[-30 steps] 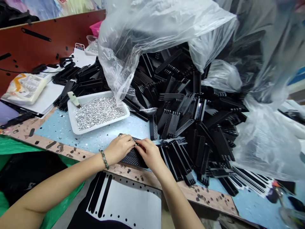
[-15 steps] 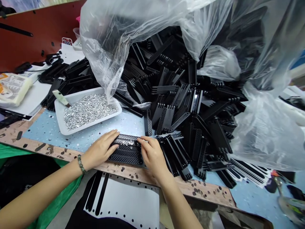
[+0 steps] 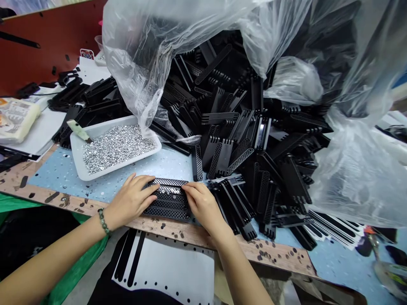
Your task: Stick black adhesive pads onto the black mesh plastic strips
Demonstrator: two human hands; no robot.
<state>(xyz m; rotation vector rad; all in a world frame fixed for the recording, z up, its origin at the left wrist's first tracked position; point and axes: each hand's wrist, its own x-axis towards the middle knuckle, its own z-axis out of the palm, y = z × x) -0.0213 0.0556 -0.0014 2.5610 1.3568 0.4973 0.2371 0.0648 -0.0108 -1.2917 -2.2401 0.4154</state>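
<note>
Several black plastic mesh strips (image 3: 167, 203) lie side by side in a block at the table's front edge. Small silvery ring-shaped pieces (image 3: 170, 190) sit on one of the upper strips. My left hand (image 3: 130, 201), with a beaded bracelet (image 3: 103, 221) at its wrist, has thumb and forefinger closed at the left end of that strip. At its right end, my right hand (image 3: 202, 203) is closed with fingertips on the strip; its thumb is mostly hidden. A white tray (image 3: 104, 170) full of small silvery pieces (image 3: 117, 146) stands beyond my left hand.
A big heap of black plastic parts (image 3: 227, 148) spills from a clear plastic bag (image 3: 136, 51) behind and right of my hands. A pale-handled tool (image 3: 78, 129) leans in the tray. Tissue packs (image 3: 19, 118) lie at left. A white sheet (image 3: 171, 267) hangs below the edge.
Both hands stay at the strip's ends. My left fingers have shifted slightly and spread, and the silvery pieces on the strip lie differently. The view has moved slightly.
</note>
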